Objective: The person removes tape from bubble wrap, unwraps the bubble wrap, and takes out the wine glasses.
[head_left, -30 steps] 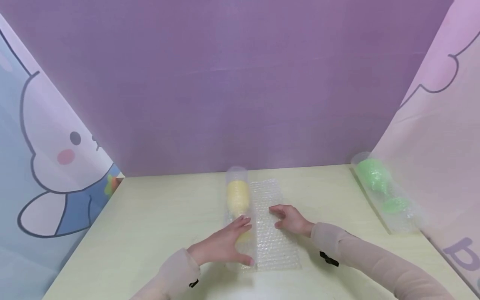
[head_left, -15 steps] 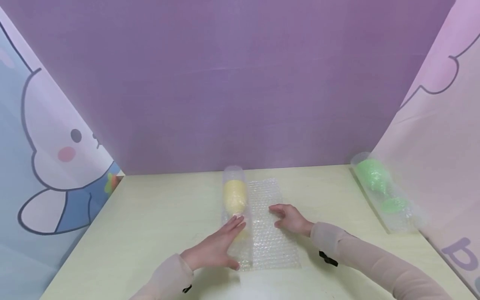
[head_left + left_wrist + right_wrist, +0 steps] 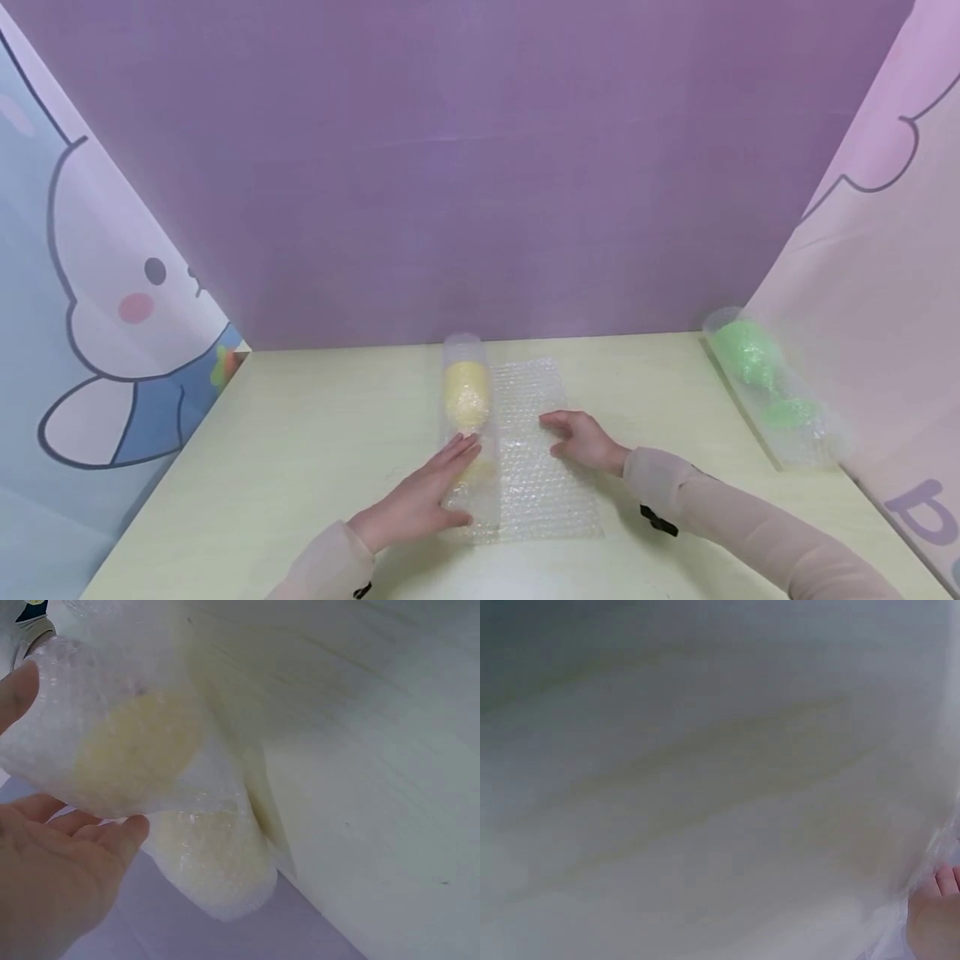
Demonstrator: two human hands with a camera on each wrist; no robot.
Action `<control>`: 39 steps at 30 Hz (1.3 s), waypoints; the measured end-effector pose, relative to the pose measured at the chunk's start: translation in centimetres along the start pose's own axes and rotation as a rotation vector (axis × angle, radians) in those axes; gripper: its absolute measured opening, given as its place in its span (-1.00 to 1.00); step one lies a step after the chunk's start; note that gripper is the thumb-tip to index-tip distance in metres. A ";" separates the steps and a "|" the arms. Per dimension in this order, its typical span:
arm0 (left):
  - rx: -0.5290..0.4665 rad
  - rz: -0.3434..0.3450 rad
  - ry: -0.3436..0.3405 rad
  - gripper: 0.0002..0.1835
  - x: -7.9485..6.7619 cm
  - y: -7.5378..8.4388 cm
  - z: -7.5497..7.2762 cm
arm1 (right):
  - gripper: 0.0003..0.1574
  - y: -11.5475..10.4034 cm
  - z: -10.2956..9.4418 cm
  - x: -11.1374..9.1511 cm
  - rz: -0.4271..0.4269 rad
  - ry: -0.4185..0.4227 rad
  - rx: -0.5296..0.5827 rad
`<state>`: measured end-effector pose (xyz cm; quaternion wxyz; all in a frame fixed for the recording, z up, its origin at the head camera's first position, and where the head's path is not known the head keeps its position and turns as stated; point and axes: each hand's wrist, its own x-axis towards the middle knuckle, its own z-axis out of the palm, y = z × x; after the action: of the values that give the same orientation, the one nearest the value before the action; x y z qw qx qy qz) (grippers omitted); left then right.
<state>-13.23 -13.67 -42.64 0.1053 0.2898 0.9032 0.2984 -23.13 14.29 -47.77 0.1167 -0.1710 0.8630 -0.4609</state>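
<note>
A yellow goblet [image 3: 467, 393] lies rolled in bubble wrap [image 3: 536, 479] at the middle of the table. Its bowl points away from me, and the free part of the sheet lies flat to its right. My left hand [image 3: 411, 504] rests over the goblet's stem and foot, fingers extended and thumb spread toward me. The left wrist view shows the fingers [image 3: 82, 832] along the side of the wrapped goblet [image 3: 217, 862], with the thumb apart. Fingers lightly bent, my right hand [image 3: 591, 442] rests on the sheet's right edge; the right wrist view shows only part of it.
Another wrapped goblet, a green one [image 3: 746, 350], lies slanted by the right wall of the table [image 3: 330, 433]. A purple panel [image 3: 480, 183] stands along the back edge. Printed cartoon panels close off the left and right sides.
My left hand and the yellow goblet have shifted a little to the left, turning the roll so that more of the sheet shows on its right. My right hand has stayed in place.
</note>
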 end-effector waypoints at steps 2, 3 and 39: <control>-0.024 0.007 0.025 -0.11 -0.3 -0.4 0.0 | -0.33 0.0 0.0 0.0 -0.005 -0.002 -0.011; -0.035 0.011 0.038 -0.12 -0.5 -0.6 0.0 | -0.34 0.0 0.0 0.0 -0.010 -0.003 -0.021; -0.224 0.016 0.440 -0.17 -6.7 -5.2 -2.3 | -0.38 0.2 -0.3 -0.2 -0.079 -0.019 -0.127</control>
<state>-11.07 -22.14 -43.80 -0.0649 0.2113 0.8634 0.4536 -23.13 14.67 -47.77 0.0957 -0.2162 0.8820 -0.4077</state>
